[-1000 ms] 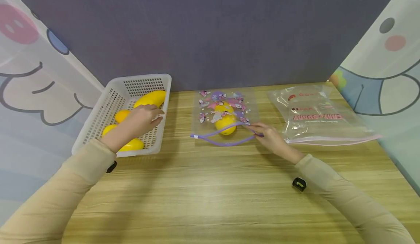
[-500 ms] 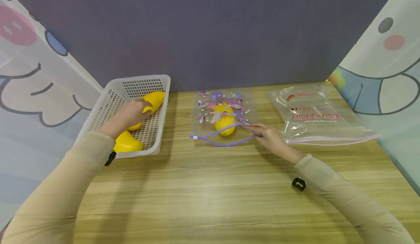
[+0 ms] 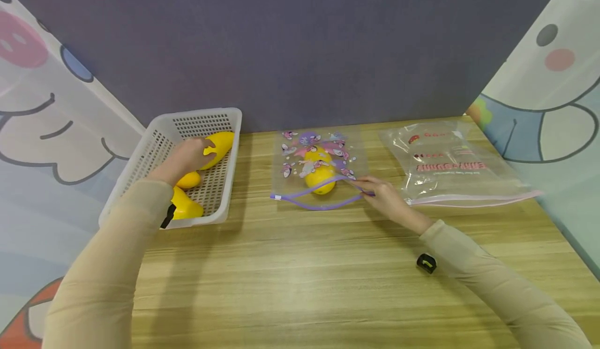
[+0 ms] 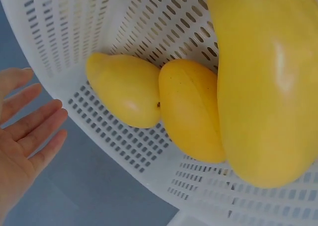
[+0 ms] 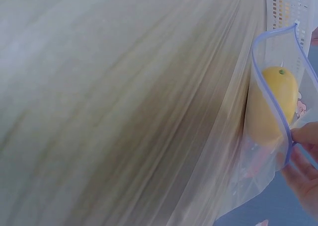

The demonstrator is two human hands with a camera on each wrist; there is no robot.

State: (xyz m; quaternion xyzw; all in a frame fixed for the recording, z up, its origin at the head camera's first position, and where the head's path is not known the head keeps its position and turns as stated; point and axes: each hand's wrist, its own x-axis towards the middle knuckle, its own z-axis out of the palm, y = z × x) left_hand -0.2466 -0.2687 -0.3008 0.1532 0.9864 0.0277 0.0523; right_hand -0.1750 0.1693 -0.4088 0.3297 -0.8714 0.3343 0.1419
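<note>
Lettered in red across the pink-edged clear bag [image 3: 453, 174], too small and blurred to read surely; printed in tiny white just beneath, equally illegible.

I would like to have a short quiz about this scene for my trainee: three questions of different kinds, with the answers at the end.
1. True or false: the purple-edged bag lies between the white basket and the pink-edged bag.
2. In the head view, the left hand is over: a) the pink-edged bag; b) the purple-edged bag; c) the white basket.
3. Which hand pinches the purple-edged bag at its mouth?

Key: 1. true; 2. c; 3. the right hand.
</note>
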